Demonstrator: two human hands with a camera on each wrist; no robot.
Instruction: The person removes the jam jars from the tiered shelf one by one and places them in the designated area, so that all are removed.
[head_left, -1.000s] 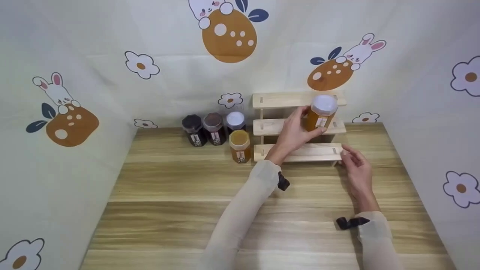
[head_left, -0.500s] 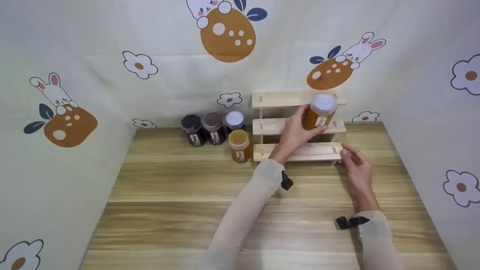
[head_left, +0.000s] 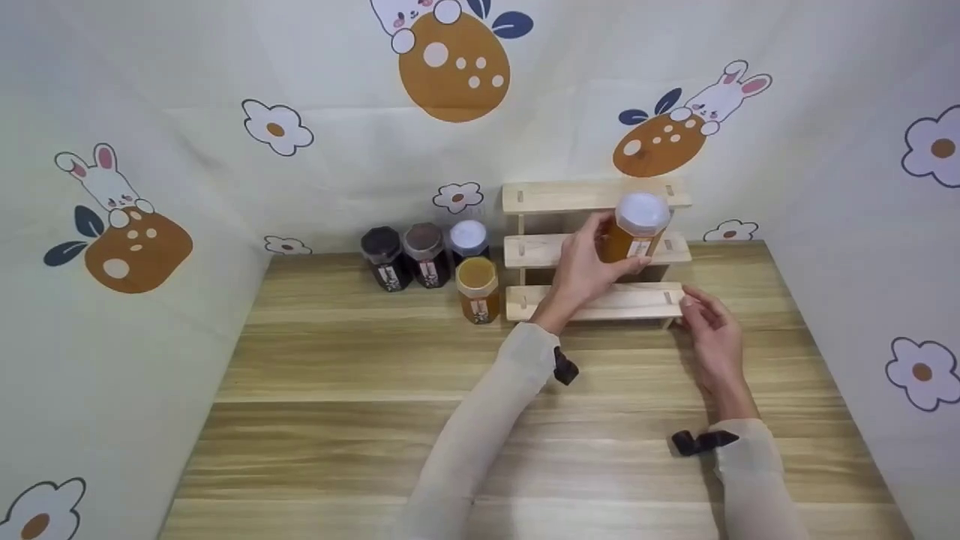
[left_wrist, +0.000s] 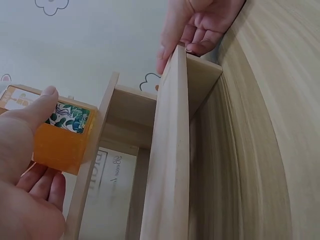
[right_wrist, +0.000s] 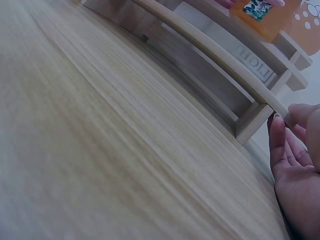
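My left hand (head_left: 589, 262) grips an amber jar (head_left: 634, 238) with a whitish octagonal lid, thumb on the near side and fingers behind. In the left wrist view the jar (left_wrist: 62, 135) is upright to the shelf, its base at the middle tier. Whether it bears fully on the board cannot be told. The three-tier wooden shelf (head_left: 607, 302) stands against the back wall. At the right end of its lowest board, my right hand (head_left: 716, 334) pinches the corner between thumb and fingers, as the right wrist view also shows.
Left of the shelf stand several jars: a dark one (head_left: 388, 262), another dark one (head_left: 427, 259), a white-lidded one (head_left: 470, 238) and an amber one (head_left: 478, 292) in front. Patterned cloth walls (head_left: 345, 150) enclose the wood-grain table (head_left: 337, 435) on three sides.
The amber jar in my left hand has shifted slightly left and down toward the middle tier. My right hand stays at the shelf's end.
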